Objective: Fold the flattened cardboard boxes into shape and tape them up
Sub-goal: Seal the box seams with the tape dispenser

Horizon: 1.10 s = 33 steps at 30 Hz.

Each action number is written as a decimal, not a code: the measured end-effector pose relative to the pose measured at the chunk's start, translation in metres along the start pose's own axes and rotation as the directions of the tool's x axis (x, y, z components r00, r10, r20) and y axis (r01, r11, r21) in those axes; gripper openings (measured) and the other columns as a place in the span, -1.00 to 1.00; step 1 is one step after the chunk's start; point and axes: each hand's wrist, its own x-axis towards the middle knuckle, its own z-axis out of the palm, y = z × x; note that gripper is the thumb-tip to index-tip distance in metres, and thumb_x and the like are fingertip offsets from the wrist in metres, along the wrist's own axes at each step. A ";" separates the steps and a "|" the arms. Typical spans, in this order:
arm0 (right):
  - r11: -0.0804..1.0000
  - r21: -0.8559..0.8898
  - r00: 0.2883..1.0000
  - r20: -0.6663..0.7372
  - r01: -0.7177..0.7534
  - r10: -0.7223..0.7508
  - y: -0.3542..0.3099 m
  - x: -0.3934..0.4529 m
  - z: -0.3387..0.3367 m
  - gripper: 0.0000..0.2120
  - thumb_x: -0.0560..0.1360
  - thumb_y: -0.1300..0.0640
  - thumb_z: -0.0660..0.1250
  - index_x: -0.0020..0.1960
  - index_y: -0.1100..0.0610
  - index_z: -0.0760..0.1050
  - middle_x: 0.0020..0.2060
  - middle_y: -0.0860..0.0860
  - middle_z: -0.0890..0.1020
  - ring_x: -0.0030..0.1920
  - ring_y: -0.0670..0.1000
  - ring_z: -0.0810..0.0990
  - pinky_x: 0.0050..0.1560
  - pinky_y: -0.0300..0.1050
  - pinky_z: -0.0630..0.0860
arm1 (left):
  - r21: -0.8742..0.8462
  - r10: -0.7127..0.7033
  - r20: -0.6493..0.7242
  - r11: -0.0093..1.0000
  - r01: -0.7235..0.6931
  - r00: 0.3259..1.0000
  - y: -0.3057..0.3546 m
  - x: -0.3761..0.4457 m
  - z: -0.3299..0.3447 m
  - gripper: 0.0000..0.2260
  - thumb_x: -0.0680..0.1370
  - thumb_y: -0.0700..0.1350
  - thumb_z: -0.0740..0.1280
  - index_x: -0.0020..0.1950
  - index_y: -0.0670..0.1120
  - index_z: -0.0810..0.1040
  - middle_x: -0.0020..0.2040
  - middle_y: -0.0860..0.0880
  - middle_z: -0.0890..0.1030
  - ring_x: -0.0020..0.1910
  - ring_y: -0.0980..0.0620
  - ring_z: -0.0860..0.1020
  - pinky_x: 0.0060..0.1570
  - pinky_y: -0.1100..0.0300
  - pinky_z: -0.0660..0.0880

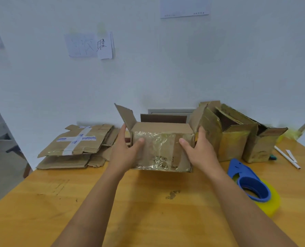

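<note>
Box [161, 148] upright, long axis left-right, flaps up (open top); left hand [126, 150], right hand [199, 148] grip its sides.

— What's at the centre of the frame?
— An upright cardboard box [161, 148], top flaps open, its front face covered in wrinkled clear tape.
— And to the left?
— A stack of flattened boxes [77, 146] lying flat; the top one bears a white tape cross.
— Right of centre?
— Two formed boxes [237, 138] standing side by side, flaps up.
— Tape?
— A blue tape dispenser [251, 186] with a yellowish roll, lower right.
</note>
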 end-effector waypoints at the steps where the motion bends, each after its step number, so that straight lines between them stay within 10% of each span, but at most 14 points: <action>1: 1.000 -0.001 1.000 -0.006 0.014 -0.014 0.002 -0.002 0.002 -0.15 0.58 -0.17 0.32 0.64 0.03 -0.12 0.58 0.07 0.21 0.55 0.12 0.23 0.46 0.10 0.27 | 0.038 0.015 -0.044 0.999 -0.013 0.999 -0.001 0.000 0.003 -0.36 0.54 0.06 0.42 0.53 0.28 0.17 0.07 0.22 0.48 0.10 0.07 0.53 0.13 -0.11 0.57; 18: 0.999 0.051 0.980 -0.196 -0.014 0.024 0.046 -0.010 0.008 -0.25 0.60 0.04 0.35 0.62 0.04 -0.03 0.53 0.11 0.32 0.50 0.12 0.33 0.40 0.06 0.41 | 0.090 0.160 -0.045 0.984 -0.156 0.986 -0.041 0.003 0.071 -0.43 0.56 -0.02 0.43 0.47 0.16 0.22 0.19 0.16 0.45 0.03 0.24 0.51 -0.23 0.44 0.48; 33: 0.959 0.266 0.970 -0.189 -0.101 0.155 0.077 0.005 0.026 -0.25 0.55 -0.01 0.42 0.58 -0.08 0.05 0.53 0.02 0.27 0.49 0.05 0.27 0.32 -0.09 0.32 | 0.029 0.148 -0.059 0.989 -0.147 0.987 -0.075 0.024 0.093 -0.52 0.58 0.02 0.39 0.38 0.25 0.21 0.29 0.11 0.45 0.18 0.13 0.48 -0.14 0.46 0.47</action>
